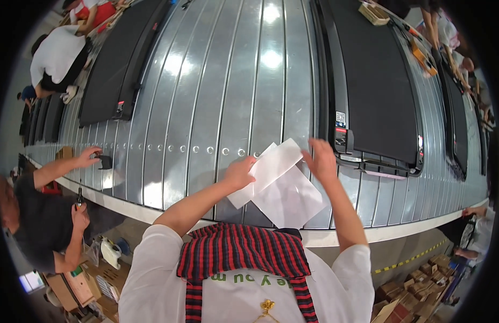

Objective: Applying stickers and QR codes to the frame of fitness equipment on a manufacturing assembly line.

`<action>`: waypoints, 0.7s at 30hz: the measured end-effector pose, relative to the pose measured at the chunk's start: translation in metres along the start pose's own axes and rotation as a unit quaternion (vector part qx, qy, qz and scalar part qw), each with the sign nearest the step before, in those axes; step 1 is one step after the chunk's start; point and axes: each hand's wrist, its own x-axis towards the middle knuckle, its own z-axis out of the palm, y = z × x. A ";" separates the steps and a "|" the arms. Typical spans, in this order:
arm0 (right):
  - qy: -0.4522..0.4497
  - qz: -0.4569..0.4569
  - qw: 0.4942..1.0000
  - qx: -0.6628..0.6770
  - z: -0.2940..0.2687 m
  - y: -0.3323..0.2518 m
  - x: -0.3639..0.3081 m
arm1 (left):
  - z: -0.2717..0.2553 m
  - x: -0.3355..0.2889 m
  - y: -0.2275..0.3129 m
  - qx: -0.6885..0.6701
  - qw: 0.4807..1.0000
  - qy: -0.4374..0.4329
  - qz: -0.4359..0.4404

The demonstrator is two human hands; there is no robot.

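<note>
Over the near edge of the metal worktop, my left hand [239,173] is closed on the left edge of some white sheets. One is a narrow white strip [279,166] lying slantwise on top. Below it spreads a wider, thin white sheet [292,200], slightly see-through and creased, partly covered by the strip. My right hand [322,160] is beside the strip's upper right corner, with fingers apart and the thumb close to the sheet's edge. Whether that thumb touches the sheet, I cannot tell.
Black treadmill-like decks stand on the slatted metal worktop [228,97], one large deck [378,81] right of my hands, another [120,59] far left. A co-worker at left holds a screwdriver [80,196] near a small black part [105,162]. Cardboard boxes [421,280] sit below right.
</note>
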 end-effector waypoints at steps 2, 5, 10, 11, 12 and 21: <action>-0.144 0.153 0.978 0.016 0.008 -0.006 -0.029 | 0.020 -0.013 -0.049 -0.072 0.997 0.002 0.030; -0.230 0.189 0.953 0.062 0.027 -0.006 -0.072 | 0.030 -0.053 -0.072 -0.174 0.984 -0.011 0.032; -0.253 0.081 0.954 0.137 0.043 -0.042 -0.086 | 0.018 -0.116 -0.066 -0.253 0.964 -0.001 -0.084; -0.263 0.058 0.953 0.138 0.040 -0.057 -0.083 | 0.014 -0.122 -0.068 -0.237 0.970 0.062 0.004; -0.259 0.030 0.958 0.120 0.032 -0.073 -0.077 | 0.006 -0.128 -0.071 -0.212 0.965 0.126 0.091; -0.285 -0.238 0.924 0.091 0.021 -0.227 -0.054 | -0.050 -0.251 -0.103 -0.033 0.937 0.304 0.171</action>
